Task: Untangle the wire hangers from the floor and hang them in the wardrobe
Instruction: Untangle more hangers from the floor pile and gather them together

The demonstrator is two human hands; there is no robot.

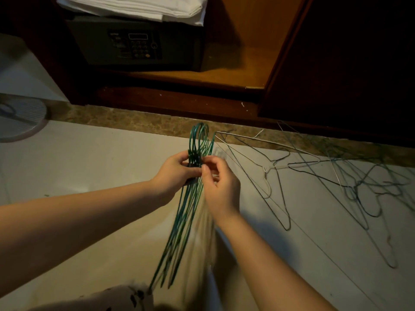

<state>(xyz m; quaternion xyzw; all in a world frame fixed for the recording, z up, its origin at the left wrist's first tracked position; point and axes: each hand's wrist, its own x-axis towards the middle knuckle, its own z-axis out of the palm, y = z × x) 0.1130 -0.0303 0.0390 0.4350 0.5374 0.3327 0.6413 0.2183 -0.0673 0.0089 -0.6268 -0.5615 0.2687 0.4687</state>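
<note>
Green wire hangers [195, 157] bunched into one bundle at centre frame, held off the floor, hooks uppermost and crowded together just above the hands, long wires fanning down toward the bottom edge, blurred on the lower right side. Gripped at the necks by the left hand [176, 172], fingers curled round the twisted part from the left. Met from the right by the right hand [221, 187], thumb and forefinger closed in a pinch on the same necks, remaining fingers loosely curled behind; which single wire pinched, impossible to tell. Both forearms bare, entering from the lower corners.

Right of the bundle, loose hangers [266, 169] spread flat on the pale floor [89, 167], white, dark and bluish wires crossing one another in a tangle running to the right edge of the frame, its near end just beside the bundle's hooks.

Behind hands and tangle, a mottled brown stone strip [125, 118] running across the frame along the foot of the wardrobe [244, 52]. Inside, in the upper left, a dark safe [134, 46] with a keypad, folded white linen [139, 6] on top. Dark wardrobe door [336, 63] filling the upper right. At the left edge, a round ribbed grey disc [20, 122] on the floor. At the bottom edge, patterned cloth [116, 297] below the bundle's lower ends.
</note>
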